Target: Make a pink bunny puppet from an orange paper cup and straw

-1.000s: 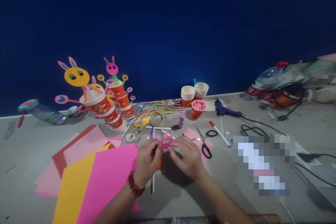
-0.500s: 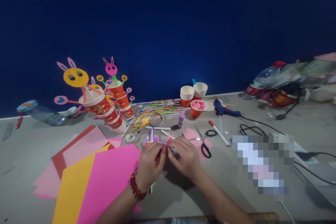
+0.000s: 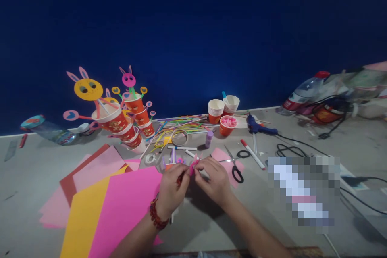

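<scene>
A small pink paper cut-out (image 3: pixel 196 161) with pointed tips is pinched between the fingertips of my left hand (image 3: pixel 173 187), which wears a beaded bracelet. My right hand (image 3: pixel 213 178) is closed too, its thumb and fingertips at the cut-out's right edge. Just behind my left hand stands a paper cup with purple strips (image 3: pixel 173 156), mostly covered by the fingers. Scissors with black handles (image 3: pixel 237 173) lie on pink paper to the right of my right hand. Pink and yellow card sheets (image 3: pixel 128 201) spread out left of my left hand.
Cup figures with rabbit faces (image 3: pixel 110 119) stand at the back left, near a lying bottle (image 3: pixel 54 131). Colourful sticks (image 3: pixel 184 125), a purple glue stick (image 3: pixel 209 139), a cup of pink scraps (image 3: pixel 228 127) and a blue glue gun (image 3: pixel 260 127) with its cord are behind and to the right.
My right fingertips have drawn slightly away from my left ones, and more of the pink cut-out shows between them. Elsewhere the table looks the same.
</scene>
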`<state>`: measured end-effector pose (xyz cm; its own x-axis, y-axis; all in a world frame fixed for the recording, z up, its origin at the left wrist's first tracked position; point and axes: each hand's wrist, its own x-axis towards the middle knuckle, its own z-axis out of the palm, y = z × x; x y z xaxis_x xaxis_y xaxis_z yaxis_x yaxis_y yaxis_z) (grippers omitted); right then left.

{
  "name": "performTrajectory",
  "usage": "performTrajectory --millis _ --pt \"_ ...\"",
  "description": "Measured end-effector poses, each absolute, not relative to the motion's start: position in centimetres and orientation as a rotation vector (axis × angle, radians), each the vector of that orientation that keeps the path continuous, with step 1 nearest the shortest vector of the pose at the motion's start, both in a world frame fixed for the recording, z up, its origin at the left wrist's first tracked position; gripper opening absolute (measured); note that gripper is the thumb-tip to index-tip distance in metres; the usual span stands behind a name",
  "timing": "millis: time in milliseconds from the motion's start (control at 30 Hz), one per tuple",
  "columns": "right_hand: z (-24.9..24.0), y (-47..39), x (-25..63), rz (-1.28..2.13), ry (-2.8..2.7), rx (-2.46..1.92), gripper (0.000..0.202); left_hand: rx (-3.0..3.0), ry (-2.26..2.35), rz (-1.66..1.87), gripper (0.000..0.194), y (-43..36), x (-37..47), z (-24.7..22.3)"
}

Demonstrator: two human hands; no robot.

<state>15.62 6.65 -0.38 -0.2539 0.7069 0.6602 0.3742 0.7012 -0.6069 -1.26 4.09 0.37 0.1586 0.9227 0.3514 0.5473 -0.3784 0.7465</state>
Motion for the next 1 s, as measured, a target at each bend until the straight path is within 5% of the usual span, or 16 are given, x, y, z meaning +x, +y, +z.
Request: performTrajectory --millis 367,667,833,1000 --pt "-1.7 7.9 17.5 0.681 -1.37 -1.03 0.014 1.03 1.225 1.217 0.034 5.0 -2.1 -0.6" --pt "-1.8 8.9 17.6 0.545 -1.732 -1.142 0.031 0.491 0.555 1.035 0.029 5.3 -1.8 0.7" --pt "-1.9 8.6 17.1 0.848 -1.624 -1.072 0.009 0.306 0.321 0.924 0.026 4.5 -1.4 0.2" --pt "-1.3 8.0 16.3 1.305 -1.44 -0.872 0.027 0.238 0.25 0.838 0.032 3.7 -0.2 -0.5"
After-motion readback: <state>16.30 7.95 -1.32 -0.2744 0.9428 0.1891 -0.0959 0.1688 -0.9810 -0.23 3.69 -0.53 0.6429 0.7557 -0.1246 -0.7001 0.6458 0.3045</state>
